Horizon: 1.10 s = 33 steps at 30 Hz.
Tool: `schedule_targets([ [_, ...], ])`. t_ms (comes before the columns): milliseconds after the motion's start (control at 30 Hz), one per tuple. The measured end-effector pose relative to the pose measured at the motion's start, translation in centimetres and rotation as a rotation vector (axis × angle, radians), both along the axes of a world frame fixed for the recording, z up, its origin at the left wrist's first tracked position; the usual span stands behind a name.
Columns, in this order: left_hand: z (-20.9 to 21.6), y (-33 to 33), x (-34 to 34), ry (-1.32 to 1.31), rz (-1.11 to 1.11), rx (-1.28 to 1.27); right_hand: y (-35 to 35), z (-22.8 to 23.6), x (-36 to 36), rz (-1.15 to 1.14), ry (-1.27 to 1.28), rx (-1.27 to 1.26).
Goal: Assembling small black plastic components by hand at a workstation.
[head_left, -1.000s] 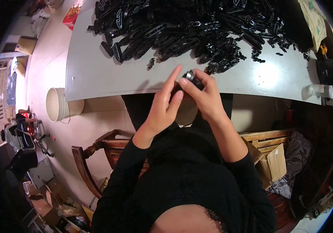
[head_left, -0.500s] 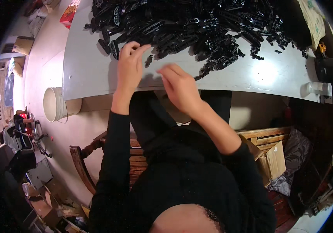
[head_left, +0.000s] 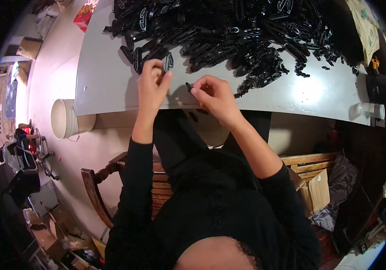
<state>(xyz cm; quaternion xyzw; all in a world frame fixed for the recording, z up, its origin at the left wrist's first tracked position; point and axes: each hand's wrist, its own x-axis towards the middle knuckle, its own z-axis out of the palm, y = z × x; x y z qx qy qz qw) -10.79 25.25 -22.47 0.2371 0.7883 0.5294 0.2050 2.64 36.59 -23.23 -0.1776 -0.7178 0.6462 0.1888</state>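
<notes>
My left hand [head_left: 153,86] is closed, its fingertips around an elongated black plastic part [head_left: 169,60] with a pale outline, just in front of the heap. To the right, my right hand [head_left: 216,95] pinches a small dark plastic piece [head_left: 189,87] between thumb and fingers. Both hands are just above the near part of the grey table [head_left: 107,85], a short gap between them. Beyond them spreads a large heap of black plastic parts [head_left: 211,47], many long and narrow, with smaller ones toward the right.
A clear plastic cup [head_left: 368,109] lies at the table's right end, near a pale bag [head_left: 363,31]. Below the left edge stands a cream bucket [head_left: 62,119]. A wooden bench [head_left: 312,163] behind me holds a cardboard box [head_left: 319,191]. A red box [head_left: 85,15] is at far left.
My right hand has taken up the small piece that lay on the table. The left hand has come slightly nearer and now holds an elongated black part.
</notes>
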Motion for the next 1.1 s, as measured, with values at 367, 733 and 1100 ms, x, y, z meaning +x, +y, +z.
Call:
schedule_targets([
  [367, 2.0, -0.1, 5.7, -0.812, -0.109, 0.641, -0.4, 3.4, 3.0, 0.035, 0.034, -0.679],
  [733, 2.5, 0.1, 7.7, 0.014, -0.421, 0.244, -0.3, 4.7, 3.1, -0.039, -0.003, 0.047],
  [1100, 1.7, -1.3, 10.1, -0.277, -0.448, 0.218, 0.0, 2.7, 5.9, 0.001, -0.12, -0.501],
])
